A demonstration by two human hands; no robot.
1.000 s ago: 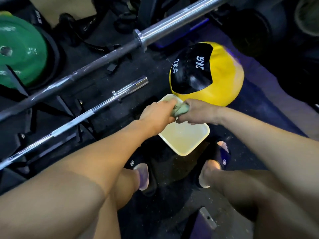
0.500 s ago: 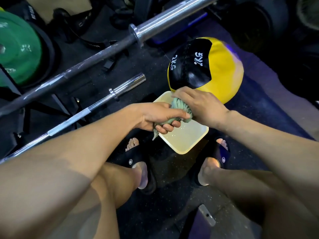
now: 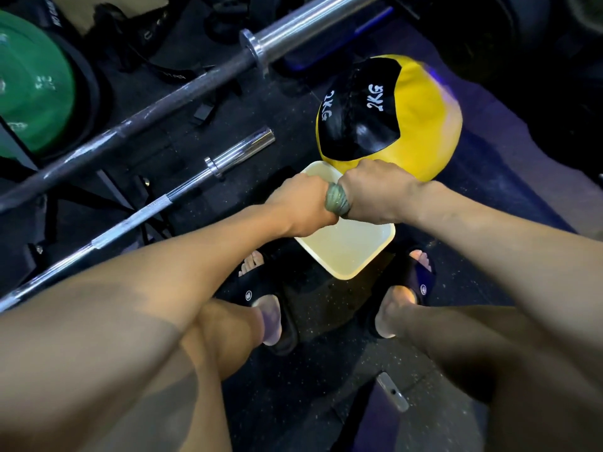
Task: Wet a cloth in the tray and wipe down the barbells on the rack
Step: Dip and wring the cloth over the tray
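Green plate [image 3: 31, 86]: stands at the far left, not part of the job.
Long barbell [image 3: 182, 93]: runs diagonally on the rack, dark shaft, bright sleeve; no cloth on it.
Short barbell [image 3: 146, 212]: lies just below the long one, also untouched by the cloth.
Left hand [image 3: 300, 203]: fist wrapped round one end of the cloth, fingers curled tight.
Cloth [image 3: 336, 199]: greenish, twisted into a tight rope between the two fists, held above the tray.
Right hand [image 3: 375, 194]: fingers curled round the other end, knuckles up, almost touching the left hand.
Tray [image 3: 368, 256]: pale and shallow, on the floor between the feet, just beside the medicine ball [image 3: 421, 115]; whether water is in it is hard to tell.
Progress: wetting looks done, judging by the wringing grip over the tray; the squeeze-out seems to be the step in hand.
Left to do: carry the cloth left to the rack and wipe both barbells; none of that has begun.
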